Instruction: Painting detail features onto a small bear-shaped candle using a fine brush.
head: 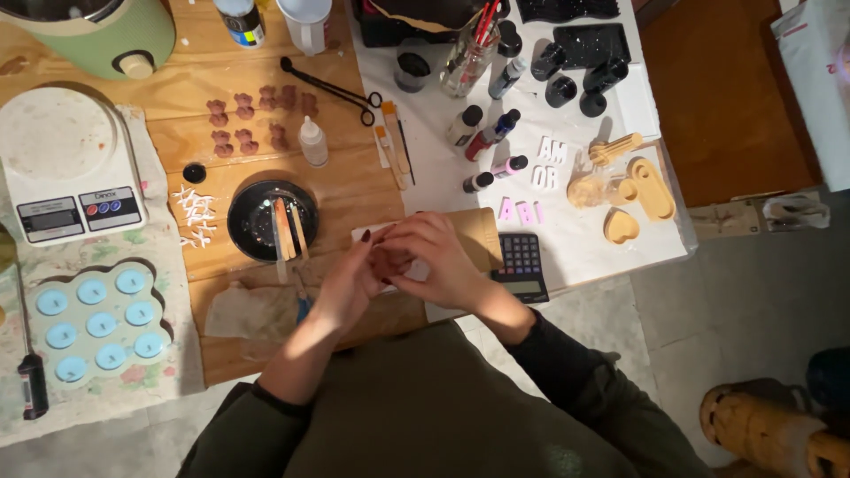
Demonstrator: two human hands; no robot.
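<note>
Pinching small hidden piece, orientation unclear

1. Left hand & right hand touching, fingers pinched together over wooden tabletop; item btwn them too small to tell.
2. Black bowl w/ sticks just left.
3. Calculator right.

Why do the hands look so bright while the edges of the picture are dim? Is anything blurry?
Head view: warm light falls hard on the left hand and right hand, washing out detail there; the floor and torso sit in shadow. The fingers look slightly soft, and whatever they hold cannot be made out.
</note>
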